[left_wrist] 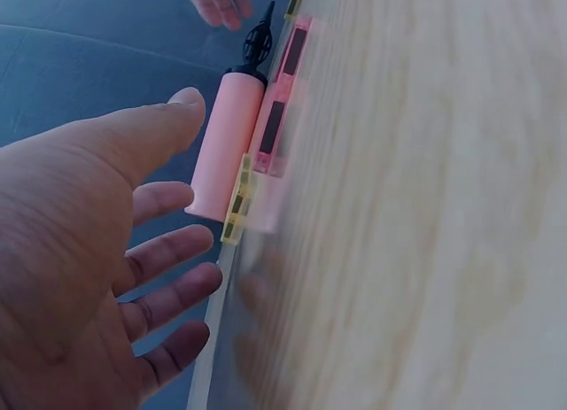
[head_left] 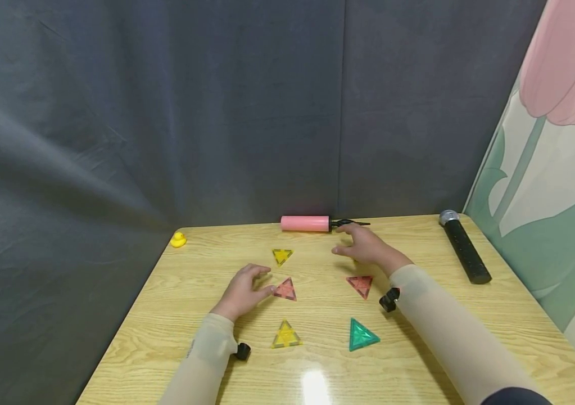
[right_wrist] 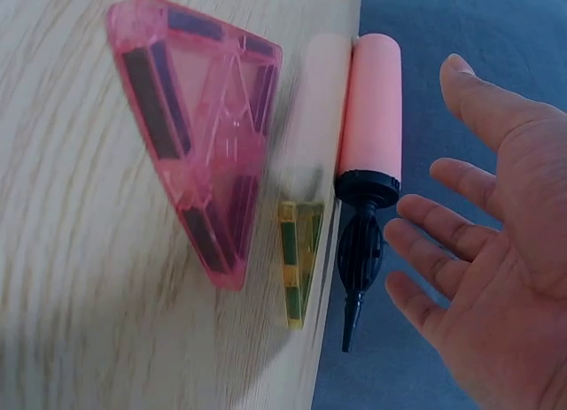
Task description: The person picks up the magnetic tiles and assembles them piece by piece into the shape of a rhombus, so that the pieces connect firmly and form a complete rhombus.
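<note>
Tabletop: light wood-grain tabletop (head_left: 176, 326), kinda shiny, with a bright glare patch (head_left: 315, 388) well in front of the pink hand pump (head_left: 304, 224).
Room: dark grey curtain (head_left: 257, 112) behind the pump, tulip mural wall (head_left: 565, 169) off to its right.
Pump: lying down, long axis left-right, black nozzle (right_wrist: 359, 255) pointing right.
Left row: back yellow magnetic tile (head_left: 282, 256) near the pump's front, tip away from it; then left pink magnetic tile (head_left: 286, 290) and, farthest out, front yellow magnetic tile (head_left: 286, 336), both tipped roughly pumpward.
Right row: right yellow magnetic tile (right_wrist: 301, 264) by the nozzle, mostly hidden from above, so can't call its direction; right pink magnetic tile (head_left: 361, 286) farther out, tip away from the pump; green magnetic tile (head_left: 362, 336) farthest, one corner pointing right.
Tile axis: sides look about even, can't really pick a long one.
Left hand (head_left: 244, 289): fingers spread, loosely bent, front-left of the pump, near the left pink magnetic tile.
Right hand (head_left: 363, 244): also spread and relaxed, above the right yellow magnetic tile, near the nozzle.
Extras: rubber duck (head_left: 178, 240) left of the pump, microphone (head_left: 466, 250) well right.
</note>
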